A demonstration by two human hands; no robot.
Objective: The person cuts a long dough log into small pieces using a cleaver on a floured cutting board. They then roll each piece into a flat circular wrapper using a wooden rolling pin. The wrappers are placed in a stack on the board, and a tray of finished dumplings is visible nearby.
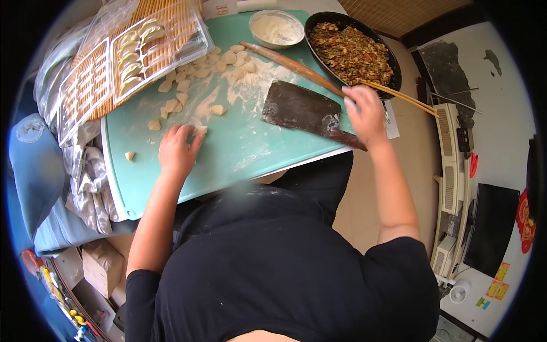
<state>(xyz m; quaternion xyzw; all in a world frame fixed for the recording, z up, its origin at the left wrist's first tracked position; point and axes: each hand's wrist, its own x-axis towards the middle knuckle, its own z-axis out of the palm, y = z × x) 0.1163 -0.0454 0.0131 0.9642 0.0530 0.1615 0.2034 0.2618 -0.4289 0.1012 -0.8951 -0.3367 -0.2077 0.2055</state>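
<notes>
My left hand [179, 150] rests low over the green board [239, 151], its thumb and fingertips closed about a small piece of dough [200, 130]. More dough pieces [183, 86], dusted with flour, lie scattered beyond it, and one sits apart to its left. My right hand [366, 114] hovers at the board's right side with fingers curved and slightly apart. Its fingertips are at the near end of a wooden rolling pin [296, 67]; contact is hard to make out. Just below lies a dark cleaver [301, 106], flat, with its handle toward me.
A bowl of flour [277, 29] stands at the board's far edge. Right of it is a black pan [353, 48] of chopped filling, chopsticks [401, 98] across its rim. At the far left, a clear plastic tray [165, 54] with several dumplings overlaps the board on a stick mat.
</notes>
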